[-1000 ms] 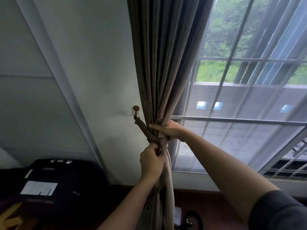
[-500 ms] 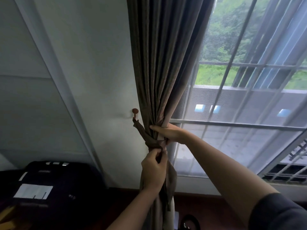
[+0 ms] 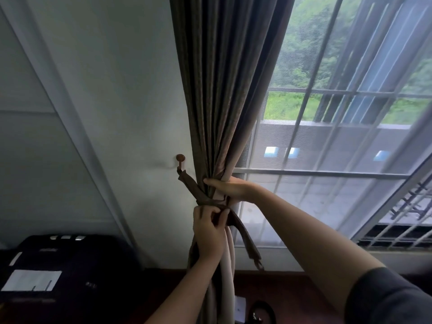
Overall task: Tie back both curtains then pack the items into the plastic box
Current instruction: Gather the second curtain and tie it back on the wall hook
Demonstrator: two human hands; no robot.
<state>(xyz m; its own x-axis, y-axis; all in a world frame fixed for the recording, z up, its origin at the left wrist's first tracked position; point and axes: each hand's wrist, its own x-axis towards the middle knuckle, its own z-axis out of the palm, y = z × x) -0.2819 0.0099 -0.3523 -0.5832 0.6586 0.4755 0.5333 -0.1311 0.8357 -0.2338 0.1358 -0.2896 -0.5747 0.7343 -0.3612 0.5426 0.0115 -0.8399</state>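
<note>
Here, the tall window with pale bars and a fine mesh screen [image 3: 327, 141] fills the right of the view, and the plain white wall [image 3: 112, 90] fills the left. Between them hangs the dark brown pleated fabric curtain [image 3: 217, 90], drawn into a tight bunch low down. A black hard case with a white label [image 3: 70, 265] sits at lower left.

The right hand [image 3: 231, 189] is wrapped round the bunch, thumb across the front and fingers curled behind, pinning the folds. Just below it the left hand [image 3: 208, 232] pinches the narrow brown fabric tieback [image 3: 211, 202] where it circles the curtain. One end of the tieback runs up to the small round brown wall hook [image 3: 180, 157]; the other hangs free to the right.

This looks like the fastening of the first curtain, with the band wrapped but not visibly secured. The next move probably calls for bringing the free end back to the hook while the right hand keeps the folds compressed. The plastic box is not in view.
</note>
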